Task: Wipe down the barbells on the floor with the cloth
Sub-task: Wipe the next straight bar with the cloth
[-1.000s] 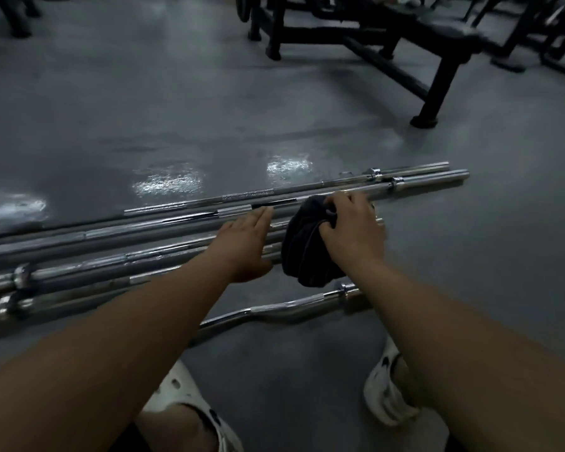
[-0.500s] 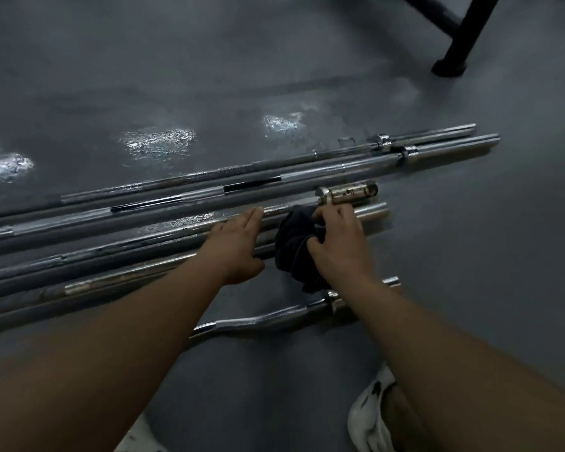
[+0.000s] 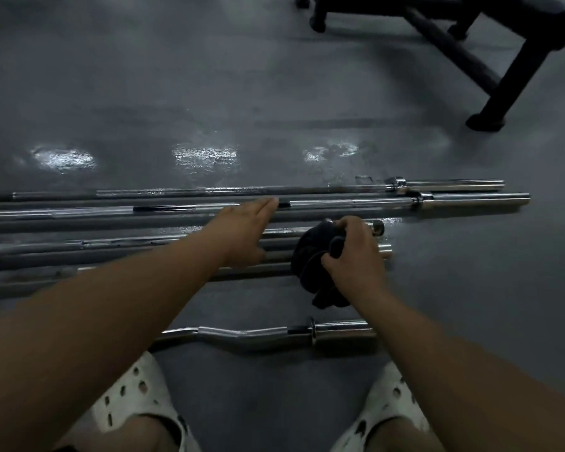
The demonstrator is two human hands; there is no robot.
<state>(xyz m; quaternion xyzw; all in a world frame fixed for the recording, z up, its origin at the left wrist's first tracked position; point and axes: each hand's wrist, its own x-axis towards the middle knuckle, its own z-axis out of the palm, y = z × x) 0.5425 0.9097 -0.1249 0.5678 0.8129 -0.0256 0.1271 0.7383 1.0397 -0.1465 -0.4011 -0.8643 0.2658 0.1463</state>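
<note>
Several barbells (image 3: pixel 340 203) lie side by side on the floor (image 3: pixel 209 93), bare floor beyond their right ends. Right hand (image 3: pixel 353 252) grips the black cloth (image 3: pixel 310 259) over the nearer bars' ends — left hand (image 3: pixel 245 230) lies flat across them, fingers straight.

The glossy grey floor (image 3: pixel 209 76) carried several straight barbells (image 3: pixel 340 203) side by side, a curl bar (image 3: pixel 242 336) nearer, and a black equipment frame (image 3: pixel 509 83) beyond.

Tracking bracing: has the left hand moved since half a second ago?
Yes: the left hand slid away from the person, now reaching the black band on the long chrome barbell.
</note>
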